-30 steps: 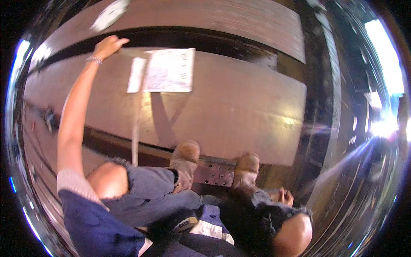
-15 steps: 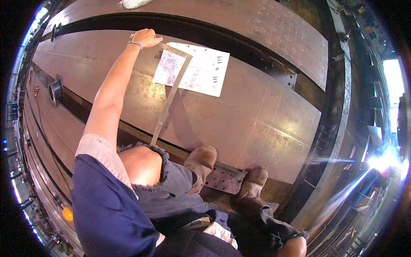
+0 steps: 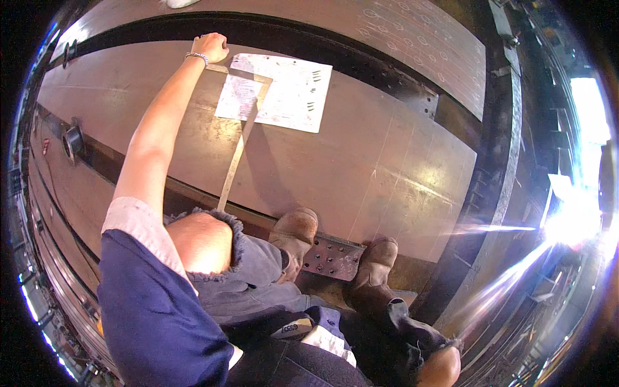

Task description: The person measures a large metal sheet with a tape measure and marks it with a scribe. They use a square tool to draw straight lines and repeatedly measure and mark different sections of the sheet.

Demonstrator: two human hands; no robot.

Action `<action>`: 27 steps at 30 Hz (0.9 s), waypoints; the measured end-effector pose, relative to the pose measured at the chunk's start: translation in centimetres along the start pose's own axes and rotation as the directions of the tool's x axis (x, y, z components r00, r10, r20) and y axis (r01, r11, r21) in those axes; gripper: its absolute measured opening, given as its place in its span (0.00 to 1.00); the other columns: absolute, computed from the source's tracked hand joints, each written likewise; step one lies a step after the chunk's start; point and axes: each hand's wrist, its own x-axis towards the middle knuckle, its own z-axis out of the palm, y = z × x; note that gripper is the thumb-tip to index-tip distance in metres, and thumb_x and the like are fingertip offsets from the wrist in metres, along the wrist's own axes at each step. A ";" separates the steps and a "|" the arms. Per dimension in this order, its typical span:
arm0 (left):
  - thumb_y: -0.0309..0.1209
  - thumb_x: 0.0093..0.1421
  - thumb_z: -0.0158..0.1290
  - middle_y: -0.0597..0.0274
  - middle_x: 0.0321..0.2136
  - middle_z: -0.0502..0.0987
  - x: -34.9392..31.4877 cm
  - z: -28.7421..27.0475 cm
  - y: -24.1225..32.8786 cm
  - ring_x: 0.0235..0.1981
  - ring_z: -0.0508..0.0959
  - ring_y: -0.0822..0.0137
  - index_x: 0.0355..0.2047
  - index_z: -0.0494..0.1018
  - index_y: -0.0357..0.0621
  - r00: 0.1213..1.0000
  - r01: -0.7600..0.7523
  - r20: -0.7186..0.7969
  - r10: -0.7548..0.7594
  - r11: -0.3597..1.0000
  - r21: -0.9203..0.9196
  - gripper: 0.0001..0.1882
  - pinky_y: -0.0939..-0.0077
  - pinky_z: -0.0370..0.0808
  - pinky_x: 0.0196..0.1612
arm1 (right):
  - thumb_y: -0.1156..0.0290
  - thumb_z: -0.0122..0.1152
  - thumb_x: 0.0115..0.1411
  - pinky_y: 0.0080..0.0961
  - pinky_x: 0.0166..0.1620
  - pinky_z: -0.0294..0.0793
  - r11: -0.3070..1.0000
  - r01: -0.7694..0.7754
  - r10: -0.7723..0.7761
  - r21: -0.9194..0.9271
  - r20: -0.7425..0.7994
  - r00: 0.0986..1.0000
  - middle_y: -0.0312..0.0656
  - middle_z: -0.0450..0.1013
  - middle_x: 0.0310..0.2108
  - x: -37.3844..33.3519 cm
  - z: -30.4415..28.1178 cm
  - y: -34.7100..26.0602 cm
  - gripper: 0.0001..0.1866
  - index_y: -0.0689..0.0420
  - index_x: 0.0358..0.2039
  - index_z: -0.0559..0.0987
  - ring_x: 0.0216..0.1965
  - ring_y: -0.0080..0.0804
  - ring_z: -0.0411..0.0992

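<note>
Left hand (image 3: 210,46) is stretched far out, fingers curled and closed down on the corner of a metal framing square (image 3: 240,149), pressing it at the far edge of the big steel plate (image 3: 361,161). A bracelet sits on that wrist. The square's short leg runs right from the hand across the top of a white paper sheet (image 3: 284,93); its long leg runs back toward the body, over the sheet's left part, and ends about at the plate's near edge, just beside the bare knee (image 3: 196,242) showing through torn trousers. The sheet lies flat on the plate, its far edge near the plate's far edge, with bare steel on its left, right and near sides. Beyond the plate's far edge is a dark gap, then a second plate (image 3: 387,32) with chalk marks. Plenty of open plate to the right of the sheet, out to the plate's right edge, where a dark beam (image 3: 503,161) runs alongside. Left of the arm the plate is bare as well, with a small round fitting (image 3: 71,138) near the left rim. At the near edge, two work boots (image 3: 293,235) stand either side of a drilled bracket plate (image 3: 332,257), touching or just beside it. Right hand: not visible, so cannot tell its grip. Strong glare at right washes out detail there.
</note>
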 end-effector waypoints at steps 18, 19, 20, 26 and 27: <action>0.42 0.62 0.60 0.59 0.35 0.83 -13.9 -16.9 37.8 0.35 0.83 0.65 0.39 0.80 0.45 0.526 -0.660 -0.090 0.846 0.339 -0.670 0.14 0.70 0.78 0.41 | 0.56 0.60 0.62 0.21 0.48 0.71 0.802 0.134 -0.333 0.582 0.250 0.909 0.37 0.70 0.46 -1.5 2.4 -6.0 0.25 0.57 0.53 0.69 0.44 0.24 0.70; 0.42 0.61 0.61 0.59 0.34 0.83 -16.1 -16.7 40.3 0.35 0.83 0.67 0.39 0.80 0.45 0.410 -0.662 -0.096 0.907 0.224 -0.715 0.15 0.70 0.78 0.40 | 0.56 0.59 0.62 0.21 0.48 0.71 0.788 0.156 -0.370 0.595 0.255 0.893 0.37 0.70 0.46 -1.5 2.2 -6.6 0.25 0.57 0.54 0.69 0.44 0.24 0.69; 0.44 0.61 0.60 0.59 0.35 0.83 -18.6 -17.1 42.0 0.35 0.82 0.67 0.40 0.79 0.44 0.361 -0.593 -0.009 0.932 0.222 -0.774 0.16 0.71 0.79 0.41 | 0.56 0.59 0.62 0.21 0.49 0.71 0.776 0.191 -0.422 0.600 0.269 0.866 0.37 0.70 0.47 -0.8 2.3 -7.6 0.26 0.57 0.54 0.69 0.45 0.24 0.69; 0.54 0.65 0.53 0.44 0.50 0.77 -27.6 -18.2 50.1 0.52 0.78 0.54 0.61 0.66 0.42 0.110 -0.517 0.278 0.954 0.293 -0.804 0.34 0.60 0.75 0.54 | 0.61 0.81 0.46 0.37 0.55 0.74 0.749 0.408 -0.602 0.521 0.281 0.747 0.56 0.73 0.51 2.4 5.1 -10.0 0.51 0.56 0.62 0.55 0.52 0.39 0.74; 0.56 0.65 0.51 0.46 0.55 0.73 -28.3 -18.9 51.6 0.56 0.75 0.53 0.64 0.61 0.44 0.071 -0.450 0.384 0.920 0.373 -0.811 0.37 0.59 0.71 0.58 | 0.62 0.81 0.46 0.39 0.57 0.73 0.699 0.348 -0.611 0.625 0.268 0.745 0.59 0.72 0.53 2.6 5.1 -10.3 0.51 0.57 0.61 0.55 0.55 0.43 0.73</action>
